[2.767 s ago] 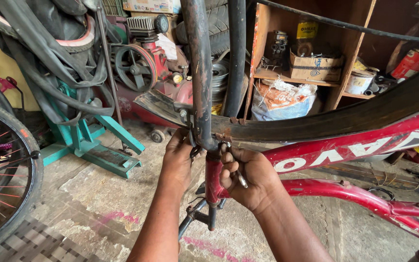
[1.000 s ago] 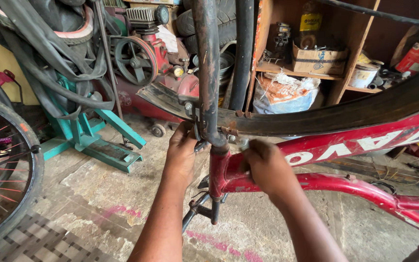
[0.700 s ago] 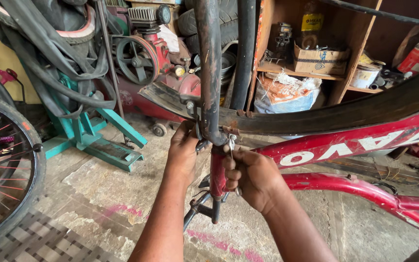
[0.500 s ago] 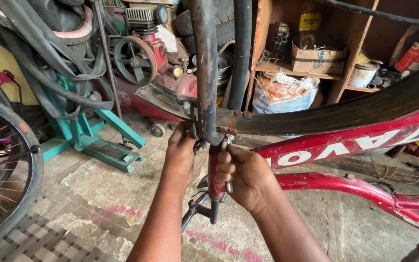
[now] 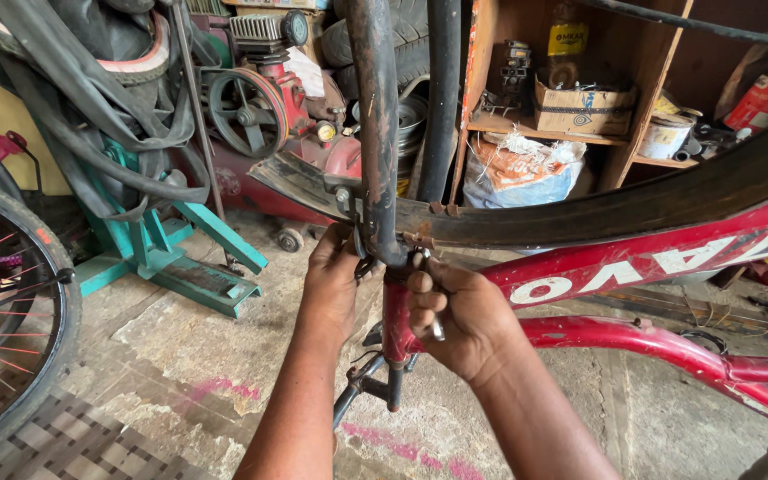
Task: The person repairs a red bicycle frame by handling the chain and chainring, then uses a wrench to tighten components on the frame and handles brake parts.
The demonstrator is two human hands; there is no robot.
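**Both hands closed around the head of an upturned red bicycle**

Nearest the camera, two bare forearms rise from the bottom edge and meet at the red bicycle frame [image 5: 660, 342]. The right hand [image 5: 460, 316] is curled into a loose fist just right of the red head tube [image 5: 396, 316], knuckles up, gripping a small metal tool [image 5: 436, 327] whose shiny end pokes out between the fingers. The left hand [image 5: 332, 276] comes in from the other side, wrist bent, fingers wrapped around the joint where the dark fork leg [image 5: 377, 124] meets the head tube; its fingertips are hidden behind the metal.

The bicycle is upside down: the fork legs stand upward, and a dark mudguard [image 5: 597, 209] sweeps from the joint off to the right, above the frame's lettered red tube. Below the hands, the black handlebar stem [image 5: 362, 391] rests near the cracked concrete floor [image 5: 180, 356].

On the left edge a spoked bicycle wheel [image 5: 6, 320] cuts in. Further back stand a teal metal stand [image 5: 175, 258] draped with black rubber tubes [image 5: 91, 116], a red air compressor [image 5: 268, 98], and wooden shelves [image 5: 571, 133] holding a cardboard box, tins and a stuffed sack [image 5: 526, 173].
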